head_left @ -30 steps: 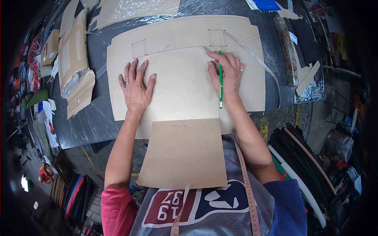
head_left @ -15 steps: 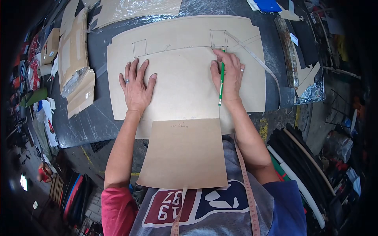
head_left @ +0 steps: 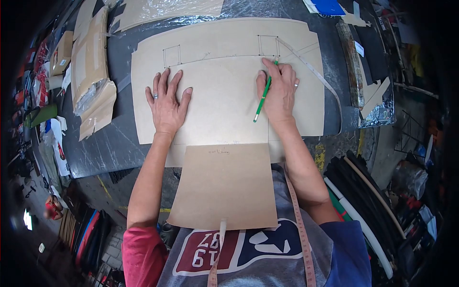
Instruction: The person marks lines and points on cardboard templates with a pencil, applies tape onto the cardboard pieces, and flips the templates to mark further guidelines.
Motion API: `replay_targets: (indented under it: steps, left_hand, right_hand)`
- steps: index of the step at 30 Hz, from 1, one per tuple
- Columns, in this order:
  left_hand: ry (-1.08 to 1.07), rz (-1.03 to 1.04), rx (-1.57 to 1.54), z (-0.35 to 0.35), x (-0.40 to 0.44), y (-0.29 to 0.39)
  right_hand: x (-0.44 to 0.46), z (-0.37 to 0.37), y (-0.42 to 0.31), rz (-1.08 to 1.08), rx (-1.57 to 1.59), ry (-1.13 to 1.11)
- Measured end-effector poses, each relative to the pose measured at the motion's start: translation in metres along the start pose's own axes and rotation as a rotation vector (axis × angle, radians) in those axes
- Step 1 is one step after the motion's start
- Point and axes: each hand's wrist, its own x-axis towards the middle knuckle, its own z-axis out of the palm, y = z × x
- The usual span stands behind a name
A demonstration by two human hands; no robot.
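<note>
A large tan paper sheet [head_left: 306, 110] lies on the dark table, marked with two pencilled rectangles near its far edge. On top of it rests a second paper piece [head_left: 224, 186], whose near part hangs over the table edge against my shirt. My left hand [head_left: 168, 103] presses flat on the paper with its fingers spread. In my right hand [head_left: 279, 93] is a green pencil [head_left: 263, 100], its tip by the lower right corner of the right-hand rectangle. A pale tape measure [head_left: 311, 69] curves over the sheet's right side.
Brown wrapped packages [head_left: 91, 67] sit at the table's left. More paper under clear plastic [head_left: 167, 12] is at the far side. Dark strips and scraps [head_left: 368, 62] lie on the right. Rolls of material [head_left: 363, 205] stand on the floor at lower right. Another person [head_left: 53, 208] appears far left.
The pencil's rear end has swung left, so it slants more, and its tip has shifted slightly right. My left hand stays flat on the paper. The view has shifted a little.
</note>
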Motion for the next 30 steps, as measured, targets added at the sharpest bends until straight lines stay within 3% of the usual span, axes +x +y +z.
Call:
replay_targets:
  steps: [30]
  left_hand:
    - [0.023,0.003,-0.021,0.0019,0.0006,-0.0012]
  right_hand:
    - [0.0014,-0.0023,-0.0017,-0.004,-0.032,-0.042]
